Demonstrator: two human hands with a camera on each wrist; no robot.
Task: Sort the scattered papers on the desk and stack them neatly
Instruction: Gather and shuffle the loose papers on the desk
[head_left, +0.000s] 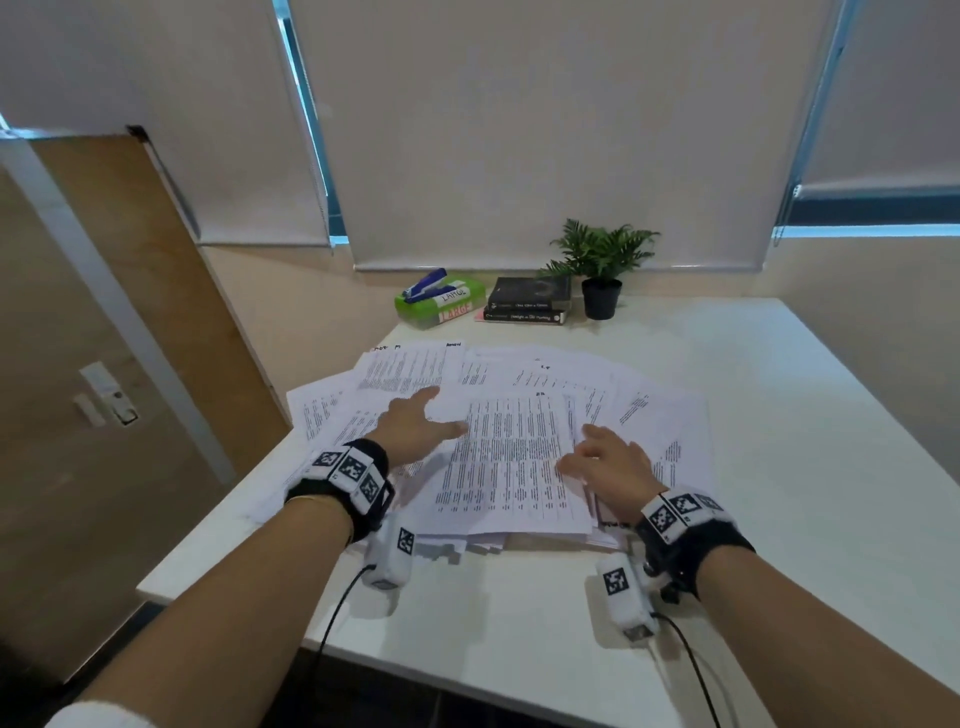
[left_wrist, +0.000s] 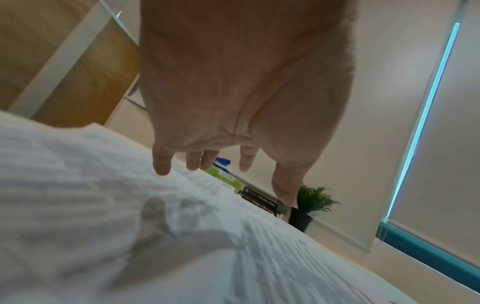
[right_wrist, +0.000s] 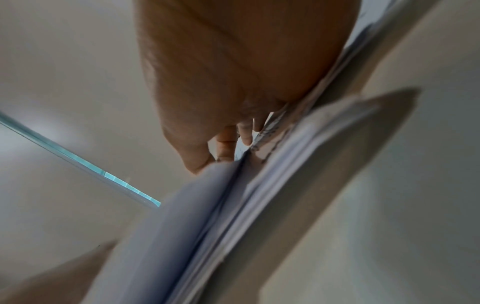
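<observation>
A loose spread of printed papers (head_left: 514, 447) covered the middle of the white worktop (head_left: 779, 467), sheets overlapping at odd angles from its left edge across towards the right. The left hand (head_left: 415, 428) hovered flat just above the left part of the spread, fingers straight and splayed, gripping nothing, while the right hand (head_left: 610, 460) lay on the right side of the topmost sheet with its fingers bent down against the edges of the pile, though whether it pinched any sheets could not be told. At the far edge sat a green box (head_left: 439, 306) with a blue stapler (head_left: 426, 285) on top, two dark books (head_left: 527, 304) and a small potted plant (head_left: 600, 270).
</observation>
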